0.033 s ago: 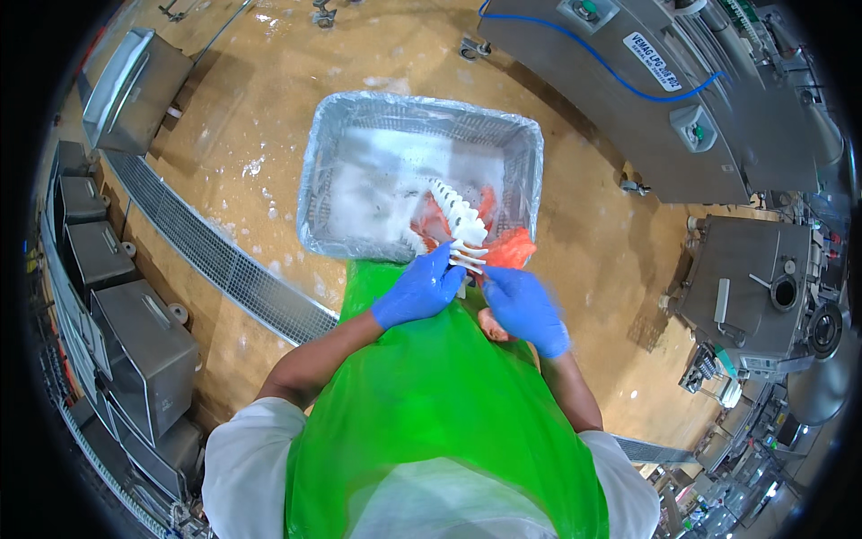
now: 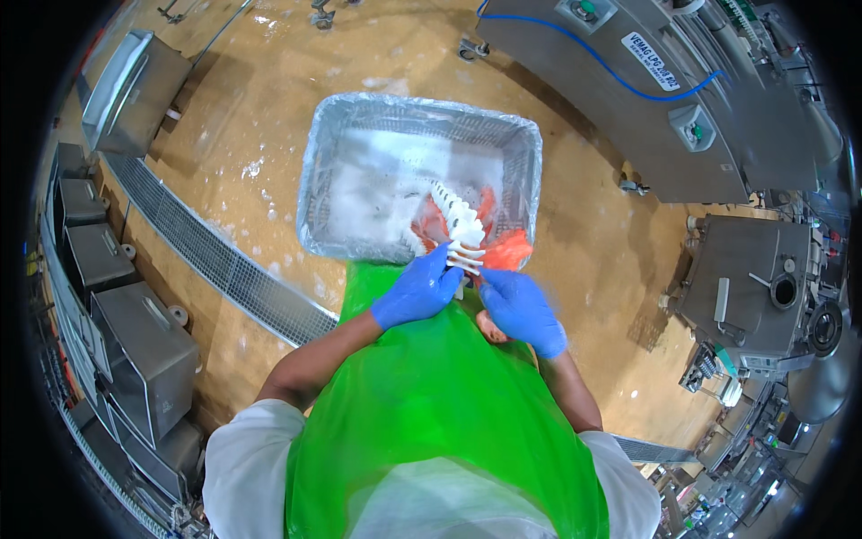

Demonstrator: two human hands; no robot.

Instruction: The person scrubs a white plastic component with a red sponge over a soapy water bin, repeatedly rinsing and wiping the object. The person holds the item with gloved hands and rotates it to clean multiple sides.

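Note:
A grey lattice crate (image 2: 314, 162) lined with clear plastic holds white, foamy water. A white toothed, segmented plastic strip (image 2: 456, 216) runs from the water over the crate's near edge. My left hand (image 2: 417, 289), in a blue glove, is closed on the strip's near end. My right hand (image 2: 523, 310), also blue-gloved, is closed beside that end; what its fingers grip is hidden. An orange-pink lump (image 2: 491, 326) shows beneath the right hand. Soft, wet-looking orange-red material (image 2: 508, 250) lies around the strip at the crate's near right corner.
A large steel machine (image 2: 620, 72) with a blue cable stands at the far right, and another steel unit (image 2: 741, 287) nearer. Wheeled steel bins (image 2: 139, 346) line the left. A drain grating (image 2: 224, 260) crosses the wet tan floor (image 2: 593, 225). My green apron (image 2: 431, 386) reaches the crate.
My right hand has shifted very slightly to the left. The left hand and the white strip look almost unchanged.

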